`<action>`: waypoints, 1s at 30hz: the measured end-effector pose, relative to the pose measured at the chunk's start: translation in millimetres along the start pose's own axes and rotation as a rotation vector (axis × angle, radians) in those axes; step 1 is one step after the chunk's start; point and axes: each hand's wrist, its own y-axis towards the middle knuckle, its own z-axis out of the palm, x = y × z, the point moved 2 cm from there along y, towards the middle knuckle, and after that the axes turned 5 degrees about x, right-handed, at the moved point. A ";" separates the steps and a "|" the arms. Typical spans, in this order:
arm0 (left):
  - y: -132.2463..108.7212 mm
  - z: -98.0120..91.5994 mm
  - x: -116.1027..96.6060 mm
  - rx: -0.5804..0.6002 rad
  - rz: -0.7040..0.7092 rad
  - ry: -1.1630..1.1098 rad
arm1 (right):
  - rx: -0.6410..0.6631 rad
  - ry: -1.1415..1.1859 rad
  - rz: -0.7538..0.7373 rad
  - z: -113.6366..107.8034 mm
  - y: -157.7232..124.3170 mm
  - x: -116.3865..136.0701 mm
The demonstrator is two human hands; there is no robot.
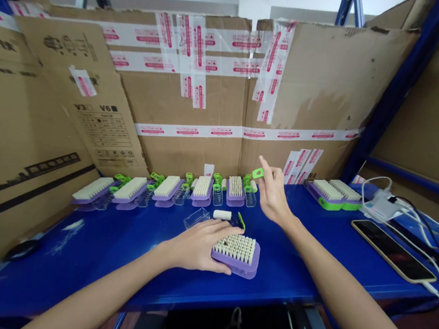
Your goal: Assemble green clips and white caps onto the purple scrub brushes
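My left hand (204, 244) grips the left side of a purple scrubbing brush (253, 258), which lies bristles up near the table's front edge. The thumb rests along its near side and the fingers reach over its far side. Raised above the table to the right, my right hand (273, 192) pinches a small bright green plastic piece (258, 172) with a hole in it. Just beyond the held brush lie a white cylinder (222, 215), a clear plastic cover (196, 218) and a green-edged piece (241, 220).
Several purple brushes (167, 187) stand in a row at the back, with green pieces and clear covers (218, 195) between them. At right lie more brushes (329, 193), a charging phone (392, 250) and tangled cables (416, 213). Cardboard walls (204, 157) enclose the blue table (113, 263).
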 end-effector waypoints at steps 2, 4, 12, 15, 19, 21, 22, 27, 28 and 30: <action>-0.1 1.3 0.6 -0.001 0.002 0.009 | 0.005 0.011 -0.017 2.8 -0.1 -0.4; 0.1 2.3 0.8 -0.008 0.007 0.020 | 0.022 0.030 -0.036 5.1 -0.5 0.1; -1.1 5.2 -0.8 -0.042 0.053 0.083 | 0.159 0.050 0.031 0.8 -4.9 12.2; -1.7 3.6 2.0 -0.106 0.111 0.113 | 0.118 0.075 0.032 0.8 -4.9 13.6; -2.7 -3.3 13.2 -0.268 0.146 0.160 | -0.006 0.098 0.020 1.7 -4.1 10.6; -4.2 -8.2 19.7 -0.378 0.137 0.166 | -0.045 0.086 0.026 0.3 -3.5 9.6; -5.3 -10.8 22.5 -0.439 0.135 0.149 | -0.053 0.075 0.033 -0.8 -3.1 9.4; -10.9 -18.6 36.2 -0.740 -0.099 -0.068 | -0.049 0.032 0.052 -4.1 -1.5 11.2; -11.3 -18.9 38.8 -0.791 -0.154 -0.119 | -0.044 0.028 0.049 -3.2 -1.6 11.6; -11.1 -19.0 43.4 -0.886 -0.232 -0.211 | -0.051 0.023 0.032 -0.3 -2.4 12.3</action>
